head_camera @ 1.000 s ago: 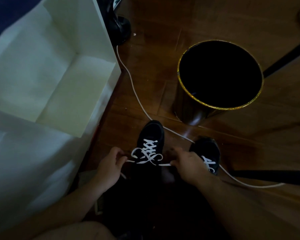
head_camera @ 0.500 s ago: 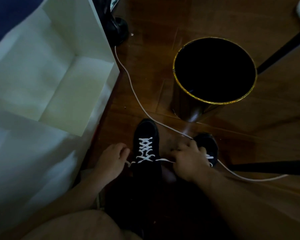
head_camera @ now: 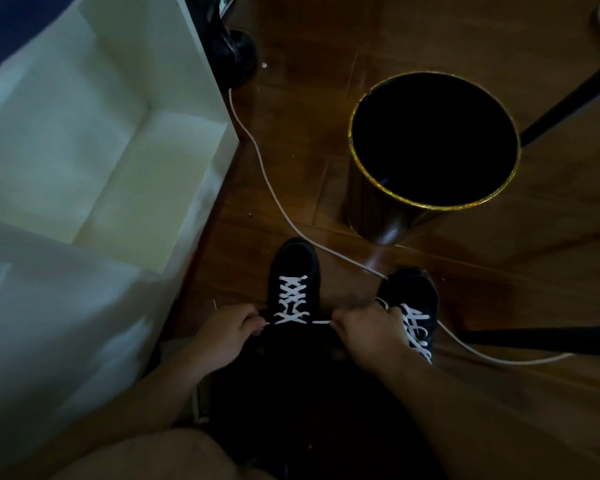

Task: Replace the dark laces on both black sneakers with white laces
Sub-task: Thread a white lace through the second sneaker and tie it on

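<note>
On the wooden floor [head_camera: 430, 306], the left hand [head_camera: 222, 336] and right hand [head_camera: 368, 332] each pinch an end of the white lace [head_camera: 291, 303] of the left sneaker [head_camera: 293, 261], so pull both ends outward evenly to snug the crosses before tying, with the right sneaker [head_camera: 409, 292] just beside.

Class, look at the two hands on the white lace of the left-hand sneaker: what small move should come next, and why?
Probably cross the two ends and start the knot. The white lace already criss-crosses up the black sneaker, and the left hand and right hand each pinch an end pulled out sideways, apparently taut.
</note>
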A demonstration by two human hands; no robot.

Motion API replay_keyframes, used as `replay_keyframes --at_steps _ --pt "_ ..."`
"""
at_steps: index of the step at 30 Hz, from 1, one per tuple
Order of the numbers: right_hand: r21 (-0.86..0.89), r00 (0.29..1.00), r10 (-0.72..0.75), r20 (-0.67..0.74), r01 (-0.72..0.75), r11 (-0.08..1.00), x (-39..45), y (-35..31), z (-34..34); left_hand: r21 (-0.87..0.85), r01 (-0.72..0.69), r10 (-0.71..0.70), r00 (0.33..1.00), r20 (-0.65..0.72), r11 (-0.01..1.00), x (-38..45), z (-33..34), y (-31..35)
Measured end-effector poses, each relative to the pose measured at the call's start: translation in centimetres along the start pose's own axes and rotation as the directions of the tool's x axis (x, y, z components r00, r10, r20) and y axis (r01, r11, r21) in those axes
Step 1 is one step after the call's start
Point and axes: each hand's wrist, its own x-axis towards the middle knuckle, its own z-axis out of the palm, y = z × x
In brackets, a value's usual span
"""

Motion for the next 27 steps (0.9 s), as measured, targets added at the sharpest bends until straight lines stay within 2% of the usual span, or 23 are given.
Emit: replay_keyframes --at_steps 3,5,7,8,10,12,13,14,15,16,17,18,19,20,21,22,25,26,27 --pt "-0.043 0.999 -0.013 0.053 0.015 0.999 0.0 0.5 -0.2 -0.114 0.114 -0.111 0.993 0.035 0.987 -0.5 -0.1 -1.2" --pt "-0.136 0.999 -0.008 0.043 0.014 0.991 -0.1 1.4 -0.3 -0.170 0.146 -0.138 0.989 0.056 0.975 -1.0 -0.8 -1.6" --pt "-0.208 0.995 0.052 -0.087 -0.069 0.976 0.2 2.4 -0.7 -0.252 0.103 -0.111 0.994 -0.019 0.962 -1.4 -2.1 -1.9" --pt "-0.187 0.983 0.081 -0.163 -0.111 0.976 0.5 2.6 -1.1 -0.292 0.068 -0.096 0.992 -0.081 0.954 -1.2 -2.9 -1.9" --pt "0.003 0.958 0.098 -0.270 -0.101 0.995 1.1 2.3 -1.9 -0.273 0.020 -0.095 0.959 -0.266 0.962 -0.5 -3.9 -1.8" --pt "0.282 0.937 0.111 -0.331 -0.014 0.959 1.3 1.0 -2.9 -0.057 0.020 -0.048 0.840 -0.540 0.998 -0.1 -4.4 -0.9" --pt "0.400 0.927 0.139 -0.348 0.012 0.917 1.3 0.2 -3.2 0.047 0.026 0.009 0.790 -0.613 0.999 -0.3 -4.4 -0.2" --pt "0.481 0.916 0.187 -0.354 0.007 0.877 1.1 -0.5 -3.7 0.088 0.036 0.025 0.794 -0.607 0.996 -0.5 -4.1 0.6" --pt "0.531 0.916 0.244 -0.319 -0.041 0.847 1.1 -1.1 -3.7 0.046 0.070 -0.036 0.855 -0.518 0.996 -0.8 -3.6 1.2" --pt "0.565 0.931 0.294 -0.218 -0.125 0.816 1.0 -1.6 -3.4 -0.040 0.142 -0.147 0.917 -0.372 0.989 -1.1 -3.0 1.9" --pt "0.598 0.949 0.308 -0.067 -0.209 0.774 1.0 -2.0 -2.9 -0.156 0.242 -0.271 0.941 -0.204 0.958 -1.2 -2.3 2.3" --pt "0.648 0.948 0.298 0.112 -0.297 0.702 0.9 -2.5 -2.0 -0.276 0.331 -0.360 0.931 -0.057 0.902 -1.4 -1.6 2.7" --pt "0.722 0.924 0.276 0.264 -0.379 0.579 0.9 -3.0 -0.9 -0.387 0.374 -0.397 0.918 0.024 0.843 -1.3 -0.8 2.7" --pt "0.794 0.895 0.269 0.356 -0.441 0.419 0.9 -3.5 0.1 -0.479 0.370 -0.399 0.916 0.043 0.796 -1.1 -0.1 2.7" --pt "0.841 0.884 0.290 0.367 -0.449 0.302 1.0 -3.8 1.1 -0.541 0.336 -0.386 0.922 0.023 0.771 -0.9 0.5 2.9" --pt "0.883 0.895 0.318 0.313 -0.397 0.249 1.4 -3.9 2.0 -0.586 0.299 -0.381 0.924 -0.017 0.753 -0.6 1.0 3.0" --pt "0.953 0.906 0.370 0.205 -0.272 0.136 2.1 -4.8 1.9 -0.792 0.202 -0.351 0.936 -0.016 0.576 0.0 1.0 4.1" --pt "0.964 0.913 0.360 0.192 -0.244 0.106 2.4 -5.0 1.4 -0.828 0.170 -0.311 0.950 -0.005 0.534 0.1 0.6 4.4" --pt "0.971 0.927 0.334 0.170 -0.216 0.105 2.6 -5.3 0.8 -0.832 0.133 -0.266 0.964 -0.018 0.538 0.2 0.0 4.9"
